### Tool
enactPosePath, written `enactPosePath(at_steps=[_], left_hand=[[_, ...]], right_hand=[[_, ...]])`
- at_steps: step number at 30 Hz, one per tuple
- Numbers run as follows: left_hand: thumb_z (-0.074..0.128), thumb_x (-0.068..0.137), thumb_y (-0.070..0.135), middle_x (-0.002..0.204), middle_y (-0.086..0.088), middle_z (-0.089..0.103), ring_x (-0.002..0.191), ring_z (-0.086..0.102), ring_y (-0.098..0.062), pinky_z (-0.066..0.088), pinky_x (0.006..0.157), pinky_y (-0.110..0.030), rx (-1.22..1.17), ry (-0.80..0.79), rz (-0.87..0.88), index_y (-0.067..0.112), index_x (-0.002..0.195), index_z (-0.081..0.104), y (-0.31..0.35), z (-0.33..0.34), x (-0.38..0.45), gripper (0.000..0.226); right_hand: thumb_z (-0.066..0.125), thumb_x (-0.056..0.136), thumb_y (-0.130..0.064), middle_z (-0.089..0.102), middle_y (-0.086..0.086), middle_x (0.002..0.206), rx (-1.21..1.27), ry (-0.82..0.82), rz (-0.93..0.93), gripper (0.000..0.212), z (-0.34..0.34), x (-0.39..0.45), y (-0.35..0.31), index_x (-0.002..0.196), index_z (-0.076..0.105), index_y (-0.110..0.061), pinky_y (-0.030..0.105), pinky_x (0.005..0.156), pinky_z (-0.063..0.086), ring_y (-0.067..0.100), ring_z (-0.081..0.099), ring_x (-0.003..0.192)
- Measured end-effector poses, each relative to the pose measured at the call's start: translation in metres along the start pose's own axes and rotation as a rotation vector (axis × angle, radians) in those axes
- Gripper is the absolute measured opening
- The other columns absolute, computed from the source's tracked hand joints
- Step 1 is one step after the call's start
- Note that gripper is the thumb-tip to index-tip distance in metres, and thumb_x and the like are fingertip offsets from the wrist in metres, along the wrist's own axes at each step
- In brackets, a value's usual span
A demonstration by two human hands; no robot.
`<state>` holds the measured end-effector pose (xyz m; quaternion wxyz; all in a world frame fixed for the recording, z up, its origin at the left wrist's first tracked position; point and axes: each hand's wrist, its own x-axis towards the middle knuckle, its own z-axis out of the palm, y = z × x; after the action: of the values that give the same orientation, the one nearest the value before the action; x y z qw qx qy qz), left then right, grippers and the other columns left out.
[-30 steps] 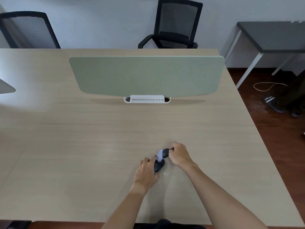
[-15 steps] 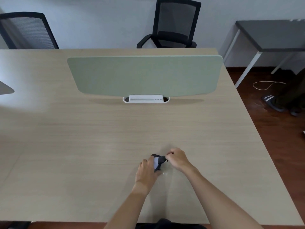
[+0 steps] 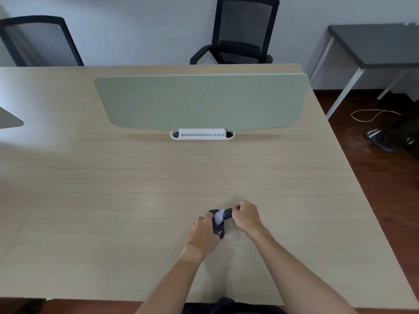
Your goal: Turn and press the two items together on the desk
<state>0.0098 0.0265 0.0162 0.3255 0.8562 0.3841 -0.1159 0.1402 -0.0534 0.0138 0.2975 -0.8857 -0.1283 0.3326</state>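
A small bundle of dark and pale grey cloth, like a rolled sock [image 3: 219,219], lies on the light wooden table [image 3: 113,200] near its front edge. My left hand [image 3: 203,232] grips the bundle's lower dark part from the left. My right hand [image 3: 246,215] pinches the bundle's upper right end with curled fingers. Both hands meet over the cloth, and part of it is hidden under them.
A green divider panel [image 3: 201,100] stands across the table's middle on a white clamp base [image 3: 202,134]. Two black mesh chairs [image 3: 240,32] stand beyond the far edge. A dark side table [image 3: 374,44], a cable and a sandal [image 3: 377,138] are at the right.
The cloth bundle has been turned and rolled tighter between the hands. Its pale part now lies in the middle, and my right hand's grip has shifted to the upper end.
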Motion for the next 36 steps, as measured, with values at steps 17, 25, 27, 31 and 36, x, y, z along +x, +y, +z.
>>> enactPosePath(at_steps=[17, 25, 27, 31, 36], left_hand=[[0.053, 0.088, 0.005, 0.141, 0.002, 0.034, 0.122, 0.045, -0.025, 0.046, 0.097, -0.039, 0.425, -0.104, 0.33, 0.04, 0.144, 0.03, -0.019, -0.011, 0.024, 0.07], [0.05, 0.088, 0.011, 0.134, 0.0, 0.044, 0.121, 0.046, -0.025, 0.044, 0.095, -0.039, 0.47, -0.023, 0.231, 0.031, 0.14, 0.037, -0.018, -0.009, 0.023, 0.057], [0.051, 0.087, 0.007, 0.137, -0.001, 0.043, 0.122, 0.045, -0.026, 0.043, 0.094, -0.039, 0.483, -0.003, 0.241, 0.026, 0.14, 0.037, -0.017, -0.007, 0.024, 0.059], [0.057, 0.087, 0.008, 0.143, 0.003, 0.037, 0.125, 0.043, -0.025, 0.042, 0.096, -0.037, 0.487, -0.019, 0.366, 0.031, 0.143, 0.035, -0.015, -0.004, 0.026, 0.064], [0.055, 0.087, 0.004, 0.14, 0.005, 0.042, 0.125, 0.043, -0.024, 0.042, 0.097, -0.038, 0.488, -0.017, 0.351, 0.032, 0.141, 0.038, -0.018, -0.007, 0.028, 0.063]], right_hand=[[0.049, 0.075, -0.008, 0.06, 0.008, 0.092, -0.024, 0.121, -0.023, 0.013, -0.009, -0.012, -0.003, 0.081, 0.06, -0.009, 0.03, 0.062, 0.042, 0.028, 0.059, 0.08], [0.052, 0.079, -0.005, 0.067, 0.01, 0.089, 0.036, -0.002, -0.056, 0.012, -0.009, -0.009, 0.002, 0.077, 0.064, -0.01, 0.024, 0.057, 0.046, 0.02, 0.059, 0.073], [0.049, 0.078, -0.004, 0.065, 0.009, 0.086, -0.026, 0.089, -0.086, 0.014, -0.012, -0.007, 0.003, 0.071, 0.056, -0.015, 0.03, 0.062, 0.049, 0.024, 0.059, 0.075], [0.057, 0.076, -0.002, 0.067, 0.008, 0.084, 0.06, 0.018, -0.14, 0.011, -0.016, -0.01, 0.001, 0.08, 0.067, -0.004, 0.017, 0.055, 0.044, 0.017, 0.057, 0.071], [0.052, 0.074, -0.001, 0.068, 0.01, 0.086, -0.018, -0.012, -0.182, 0.015, -0.015, -0.01, 0.008, 0.077, 0.066, -0.007, 0.026, 0.064, 0.051, 0.021, 0.059, 0.074]])
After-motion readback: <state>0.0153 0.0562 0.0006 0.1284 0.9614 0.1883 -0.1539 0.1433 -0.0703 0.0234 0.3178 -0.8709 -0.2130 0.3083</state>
